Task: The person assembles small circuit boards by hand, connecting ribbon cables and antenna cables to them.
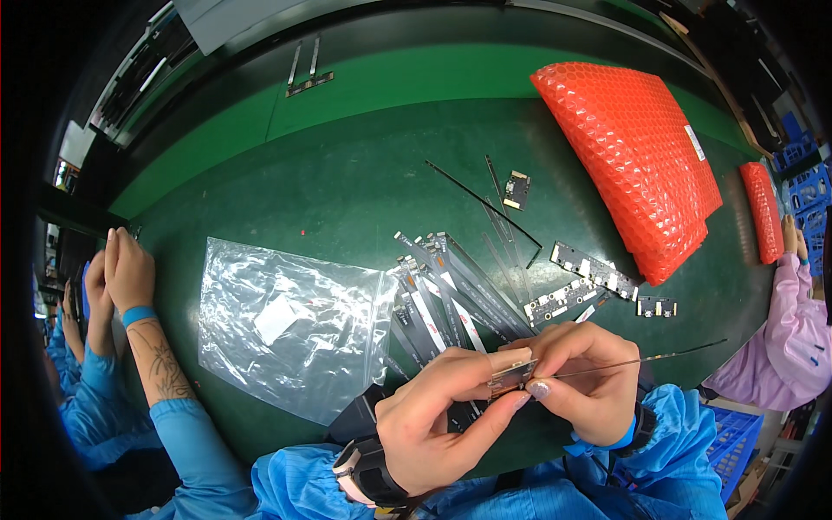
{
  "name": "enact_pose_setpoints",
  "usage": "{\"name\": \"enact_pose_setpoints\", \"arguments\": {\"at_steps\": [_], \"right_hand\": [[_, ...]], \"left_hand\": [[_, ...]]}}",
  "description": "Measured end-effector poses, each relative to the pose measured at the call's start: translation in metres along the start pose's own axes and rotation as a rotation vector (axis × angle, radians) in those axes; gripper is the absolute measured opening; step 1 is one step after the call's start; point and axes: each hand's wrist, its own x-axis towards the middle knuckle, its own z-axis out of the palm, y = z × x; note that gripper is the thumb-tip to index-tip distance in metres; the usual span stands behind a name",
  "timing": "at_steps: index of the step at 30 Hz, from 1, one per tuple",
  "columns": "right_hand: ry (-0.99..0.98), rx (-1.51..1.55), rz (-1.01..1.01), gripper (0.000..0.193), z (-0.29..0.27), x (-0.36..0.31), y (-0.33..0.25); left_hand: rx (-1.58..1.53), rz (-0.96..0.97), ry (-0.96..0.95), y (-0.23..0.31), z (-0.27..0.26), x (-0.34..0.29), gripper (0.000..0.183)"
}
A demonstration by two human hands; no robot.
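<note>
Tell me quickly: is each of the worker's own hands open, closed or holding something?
Left hand: closed, holding a small circuit board.
Right hand: closed, pinching a thin strip.

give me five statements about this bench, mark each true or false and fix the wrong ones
1. The left hand grips a small board. True.
2. The right hand holds nothing. False: it pinches a thin dark strip.
3. The clear plastic bag lies left of the pile of flat strips. True.
4. The large bubble-wrap package is green. False: the large package is red.
5. A rectangular board lies beyond the hands, untouched. True.
</note>
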Motion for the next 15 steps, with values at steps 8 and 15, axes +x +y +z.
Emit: {"name": "enact_pose_setpoints", "arguments": {"at_steps": [8, 15], "right_hand": [[-0.082, 0.012, -0.08, 0.015, -0.0046, 0.0031, 0.0024], [-0.088, 0.018, -0.113, 0.017, -0.0062, 0.0011, 0.0048]], "left_hand": [[-0.095, 0.035, 0.015, -0.0023, 0.0003, 0.0027, 0.031], [-0.101, 0.079, -0.021, -0.0047, -0.0017, 0.0011, 0.031]]}}
